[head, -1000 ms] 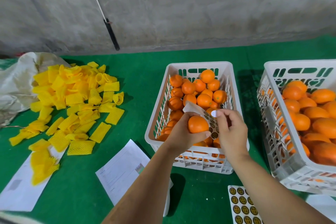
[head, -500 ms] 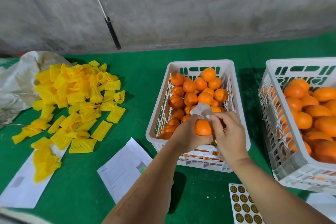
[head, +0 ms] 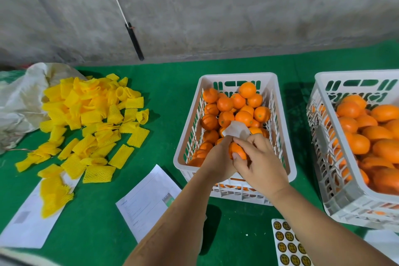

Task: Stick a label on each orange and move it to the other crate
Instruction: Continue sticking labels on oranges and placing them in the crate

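Leftmost, yellow foam fruit nets [head: 90,127] lie heaped on the green cloth [head: 159,84]. Over the middle white crate [head: 282,131] of oranges, the left hand [head: 216,162] grips one orange [head: 237,150] together with a white backing sheet [head: 236,129]. The right hand [head: 262,164] meets it, thumb and fingers curled onto that orange. Rightward stand a second, fuller crate [head: 319,142] and a label sheet [head: 289,244].

Yellow foam nets [head: 90,127], papers [head: 149,201], sack [head: 19,101].
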{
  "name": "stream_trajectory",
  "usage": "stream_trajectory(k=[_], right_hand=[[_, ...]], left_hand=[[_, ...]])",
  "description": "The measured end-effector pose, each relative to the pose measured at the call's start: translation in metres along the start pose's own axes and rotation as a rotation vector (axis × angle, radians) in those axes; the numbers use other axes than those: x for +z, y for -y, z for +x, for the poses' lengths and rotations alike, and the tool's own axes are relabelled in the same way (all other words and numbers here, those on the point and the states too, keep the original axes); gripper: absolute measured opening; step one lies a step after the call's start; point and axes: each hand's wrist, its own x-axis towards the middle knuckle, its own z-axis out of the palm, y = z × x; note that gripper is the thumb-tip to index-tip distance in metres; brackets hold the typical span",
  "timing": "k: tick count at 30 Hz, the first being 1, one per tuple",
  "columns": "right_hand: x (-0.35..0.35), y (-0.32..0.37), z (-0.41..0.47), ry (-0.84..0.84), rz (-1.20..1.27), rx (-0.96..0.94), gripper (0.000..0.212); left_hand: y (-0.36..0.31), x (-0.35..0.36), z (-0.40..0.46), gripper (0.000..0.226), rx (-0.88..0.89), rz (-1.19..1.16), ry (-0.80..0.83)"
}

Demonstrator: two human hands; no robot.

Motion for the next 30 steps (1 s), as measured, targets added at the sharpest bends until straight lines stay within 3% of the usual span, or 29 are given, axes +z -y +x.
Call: stream_trajectory(k=[2,7,11,16,19,24,28,30], right_hand=[[0.002,0.001,0.002,0.016,-0.067,-0.004,0.055],[0.005,0.000,0.005,0.037,-0.084,0.100,0.071],[0.003,0.001,0.002,0.061,-0.105,-0.025,0.062],[0.004,0.001,0.008,0.048,-0.061,0.147,0.078],[0.003,0.002,0.003,0.057,-0.086,-0.022,0.066],[0.005,-0.001,0.010,-0.006,0.021,0.223,0.076],[0.005,0.000,0.002,0.058,-0.072,-0.024,0.061],[0.006,-0.005,0.006,0.043,-0.071,0.100,0.063]], left_hand=[[-0.001,0.000,-0.002,0.033,-0.049,-0.108,-0.093],[-0.005,-0.001,-0.004,0.046,-0.102,-0.328,-0.217],[-0.008,-0.001,-0.008,0.043,-0.065,-0.362,-0.285],[-0.009,0.000,-0.009,0.050,-0.049,-0.454,-0.330],[-0.007,0.002,-0.009,0.041,-0.025,-0.382,-0.350],[-0.006,0.003,-0.007,0.054,-0.101,-0.443,-0.350],[-0.008,0.002,-0.007,0.034,-0.049,-0.323,-0.320],[-0.009,0.003,-0.007,0.042,-0.050,-0.280,-0.301]])
